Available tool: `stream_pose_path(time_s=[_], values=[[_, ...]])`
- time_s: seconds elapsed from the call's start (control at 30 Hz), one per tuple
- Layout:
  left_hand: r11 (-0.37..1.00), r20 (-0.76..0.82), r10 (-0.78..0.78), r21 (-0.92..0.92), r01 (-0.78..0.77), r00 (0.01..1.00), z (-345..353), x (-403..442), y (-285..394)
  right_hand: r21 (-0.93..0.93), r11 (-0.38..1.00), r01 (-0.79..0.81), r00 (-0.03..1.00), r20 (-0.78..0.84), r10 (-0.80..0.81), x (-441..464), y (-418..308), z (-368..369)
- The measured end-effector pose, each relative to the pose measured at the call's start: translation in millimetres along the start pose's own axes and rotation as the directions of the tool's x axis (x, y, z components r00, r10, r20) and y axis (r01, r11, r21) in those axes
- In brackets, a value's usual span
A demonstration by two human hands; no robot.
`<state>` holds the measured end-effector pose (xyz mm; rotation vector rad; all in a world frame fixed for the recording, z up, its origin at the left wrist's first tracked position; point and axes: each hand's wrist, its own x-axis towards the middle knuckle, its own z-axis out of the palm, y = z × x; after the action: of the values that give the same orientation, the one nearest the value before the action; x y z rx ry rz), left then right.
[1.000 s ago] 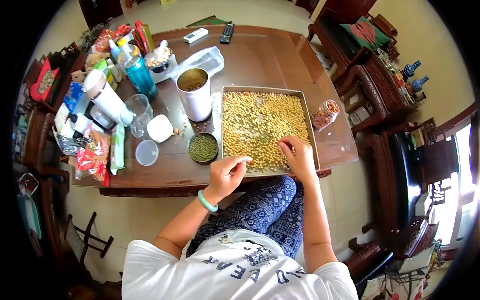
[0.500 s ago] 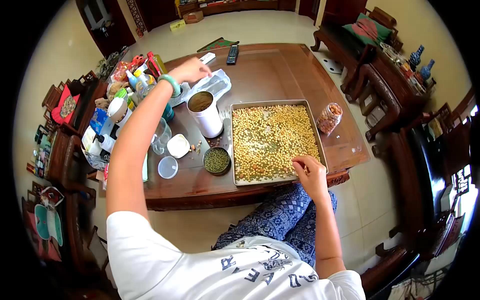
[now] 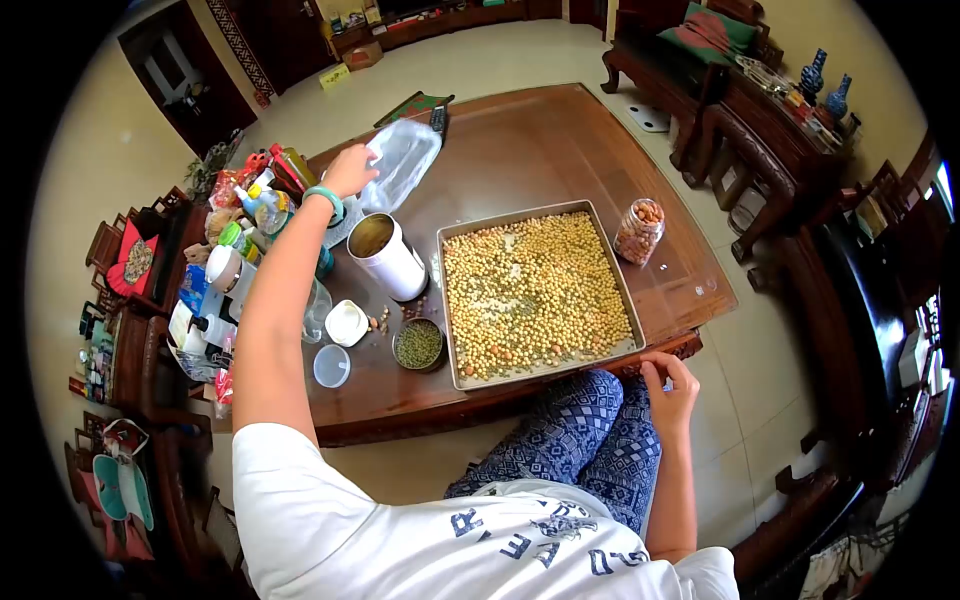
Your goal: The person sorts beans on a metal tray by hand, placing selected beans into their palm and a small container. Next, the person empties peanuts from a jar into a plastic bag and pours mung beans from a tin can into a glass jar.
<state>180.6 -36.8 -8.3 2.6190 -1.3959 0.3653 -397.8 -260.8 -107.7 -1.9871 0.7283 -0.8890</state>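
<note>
My left hand [image 3: 350,172], with a green bangle [image 3: 327,201] at the wrist, is closed on the edge of a clear plastic bag [image 3: 405,158] at the far side of the table. Below it stands a tall white canister [image 3: 392,268], its mouth open. My right hand [image 3: 670,392] hovers by the table's front edge near my knee, fingers curled together; anything in them is too small to make out. Between the hands lies a metal tray [image 3: 449,340] spread with yellow soybeans [image 3: 540,270] mixed with green beans. A round tin of green mung beans [image 3: 418,344] sits beside the tray.
A jar of reddish nuts [image 3: 640,232] stands right of the tray. A white lid [image 3: 346,323], a clear plastic cup [image 3: 332,366] and a few loose nuts lie left of the tin. Bottles and packets crowd the table's left side. A remote control [image 3: 438,120] lies at the back.
My left hand has taken hold of the plastic bag and raised it off the table. My right hand has drawn back from the tray toward my lap. The view has shifted slightly.
</note>
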Motion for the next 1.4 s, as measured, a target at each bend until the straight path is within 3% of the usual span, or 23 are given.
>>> stream_pose_path(time_s=[0.1,0.17,0.33,0.4,0.57,0.67,0.87,0.93,1.0,1.13,1.2,1.27,1.33,1.4], values=[[0.999,-0.096,-0.053,-0.004,0.053,0.994,-43.4,-2.9,64.0,0.05,0.999,0.004,1.0,0.008,-0.005,0.0,-2.3,7.4],[0.995,-0.227,0.075,0.077,-0.059,0.971,-60.4,-1.2,94.5,0.092,0.996,0.012,0.999,0.029,-0.015,1.6,3.4,13.7],[0.966,-0.28,0.23,0.18,-0.185,0.932,-87.4,-14.6,167.8,0.072,0.997,0.015,0.999,0.049,-0.019,9.7,-6.2,14.8],[0.93,-0.332,0.361,0.191,-0.313,0.871,-91.7,-20.0,188.9,0.042,0.999,0.012,0.999,0.051,-0.014,12.6,-5.7,12.6],[0.905,-0.324,0.424,0.138,-0.402,0.846,-100.4,-36.1,226.2,0.087,0.996,0.003,0.999,0.046,-0.007,12.5,3.9,7.9],[0.93,-0.212,0.358,0.001,-0.366,0.909,-101.7,-47.0,241.5,0.116,0.993,0.032,0.999,0.038,-0.036,10.7,-6.7,6.5],[0.961,-0.126,0.278,0.034,-0.276,0.952,-62.2,-59.6,251.0,0.139,0.989,0.057,0.993,0.097,-0.071,16.6,-27.7,18.1],[0.958,-0.229,0.271,0.158,-0.239,0.935,-41.5,-66.8,250.9,0.178,0.982,0.06,0.984,0.155,-0.088,19.1,-35.1,24.1],[0.958,-0.181,0.253,0.182,-0.22,0.95,-35.9,-80.9,258.2,0.153,0.987,0.055,0.975,0.206,-0.087,23.9,-44.8,26.9],[0.943,-0.343,0.323,0.199,-0.268,0.882,-19.9,-98.7,261.6,0.161,0.981,0.109,0.936,0.314,-0.156,29.7,-51.9,36.3],[0.895,-0.435,0.431,0.318,-0.314,0.79,-17.8,-102.3,260.6,0.173,0.964,0.203,0.915,0.318,-0.25,30.8,-49.7,42.5],[0.89,-0.46,0.448,0.313,-0.332,0.767,-19.4,-104.5,258.9,0.155,0.973,0.17,0.911,0.352,-0.215,30.7,-53.0,43.0],[0.923,-0.517,0.365,0.094,-0.372,0.775,-24.4,-105.4,260.9,0.14,0.983,0.12,0.915,0.367,-0.164,29.1,-52.0,43.6],[0.933,-0.528,0.322,0.033,-0.36,0.786,-18.3,-105.4,256.8,0.134,0.987,0.091,0.923,0.36,-0.135,29.0,-55.5,44.6]])
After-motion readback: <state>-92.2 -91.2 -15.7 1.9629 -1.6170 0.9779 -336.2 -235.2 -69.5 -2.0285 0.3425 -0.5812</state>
